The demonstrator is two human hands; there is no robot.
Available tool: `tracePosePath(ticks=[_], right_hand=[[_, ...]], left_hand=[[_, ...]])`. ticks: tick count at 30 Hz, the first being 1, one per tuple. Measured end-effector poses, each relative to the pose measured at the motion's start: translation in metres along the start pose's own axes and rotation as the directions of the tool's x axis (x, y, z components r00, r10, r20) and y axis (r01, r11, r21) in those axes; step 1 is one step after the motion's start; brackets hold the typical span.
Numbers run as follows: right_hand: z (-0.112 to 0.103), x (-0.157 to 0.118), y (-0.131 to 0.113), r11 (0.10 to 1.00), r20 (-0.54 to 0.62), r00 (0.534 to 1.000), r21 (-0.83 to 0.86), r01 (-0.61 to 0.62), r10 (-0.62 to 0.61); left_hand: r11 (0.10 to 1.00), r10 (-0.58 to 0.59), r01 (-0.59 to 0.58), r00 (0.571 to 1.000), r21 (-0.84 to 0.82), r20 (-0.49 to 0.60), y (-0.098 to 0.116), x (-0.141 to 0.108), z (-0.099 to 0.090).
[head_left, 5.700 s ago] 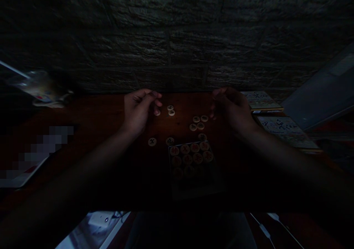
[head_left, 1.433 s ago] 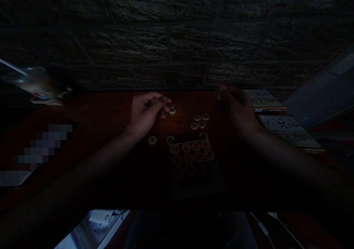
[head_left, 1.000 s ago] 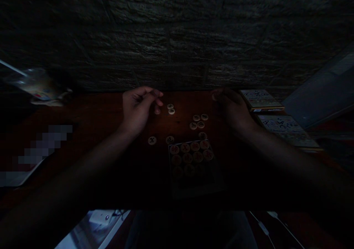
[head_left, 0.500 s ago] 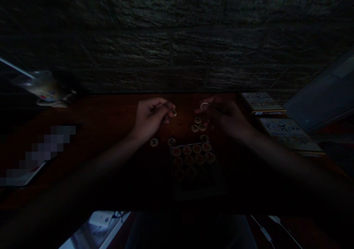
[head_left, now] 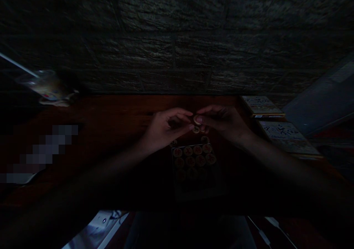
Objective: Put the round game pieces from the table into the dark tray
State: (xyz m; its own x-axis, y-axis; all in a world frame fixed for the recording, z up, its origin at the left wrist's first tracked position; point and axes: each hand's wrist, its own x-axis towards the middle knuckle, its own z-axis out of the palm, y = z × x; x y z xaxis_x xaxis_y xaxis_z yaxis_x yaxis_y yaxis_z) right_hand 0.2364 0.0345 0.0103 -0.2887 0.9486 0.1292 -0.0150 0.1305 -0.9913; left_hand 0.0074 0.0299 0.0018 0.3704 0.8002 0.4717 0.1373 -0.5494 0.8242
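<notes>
Round wooden chess pieces with characters lie in rows in a dark tray (head_left: 199, 196); the top row (head_left: 197, 150) has red characters. My right hand (head_left: 221, 121), beyond the tray, pinches a round piece (head_left: 197, 120) between thumb and fingers. My left hand (head_left: 168, 127) is just left of it, thumb and index finger apart, its thumb tip at the edge of a loose piece (head_left: 196, 129) on the table. Nothing shows between the left fingers. Another loose piece (head_left: 205, 140) lies by the tray's far edge, and one (head_left: 173, 143) is partly hidden near my left wrist.
Two flat printed boxes (head_left: 262, 106) lie at the right. A plastic cup with a straw (head_left: 48, 86) stands at the far left, and a blurred-out flat object (head_left: 41, 156) lies nearer. A stone wall (head_left: 171, 49) rises behind the wooden table (head_left: 110, 112).
My left hand has moved right, towards my right hand, and its fingers have parted; the piece at its fingertips no longer shows there. My right hand has come lower and slightly left.
</notes>
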Motion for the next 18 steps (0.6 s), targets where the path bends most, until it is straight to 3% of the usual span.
tracePosePath(ticks=[4,10,18], right_hand=[[0.0045,-0.0026,-0.0022,0.996,0.050,0.998,0.072,-0.052,0.048],[0.0046,-0.0048,-0.0032,0.995,0.099,0.993,0.073,-0.067,0.059],[0.0053,-0.0067,-0.0026,0.999,0.104,0.994,0.000,0.041,-0.041]], left_hand=[[1.000,0.007,-0.006,0.999,-0.024,0.042,-0.0017,-0.0024,0.0011],[0.999,-0.046,0.046,0.999,-0.011,-0.002,0.0007,-0.0011,0.0018],[0.997,-0.062,0.060,0.997,-0.040,-0.037,0.0007,-0.0001,0.0028]])
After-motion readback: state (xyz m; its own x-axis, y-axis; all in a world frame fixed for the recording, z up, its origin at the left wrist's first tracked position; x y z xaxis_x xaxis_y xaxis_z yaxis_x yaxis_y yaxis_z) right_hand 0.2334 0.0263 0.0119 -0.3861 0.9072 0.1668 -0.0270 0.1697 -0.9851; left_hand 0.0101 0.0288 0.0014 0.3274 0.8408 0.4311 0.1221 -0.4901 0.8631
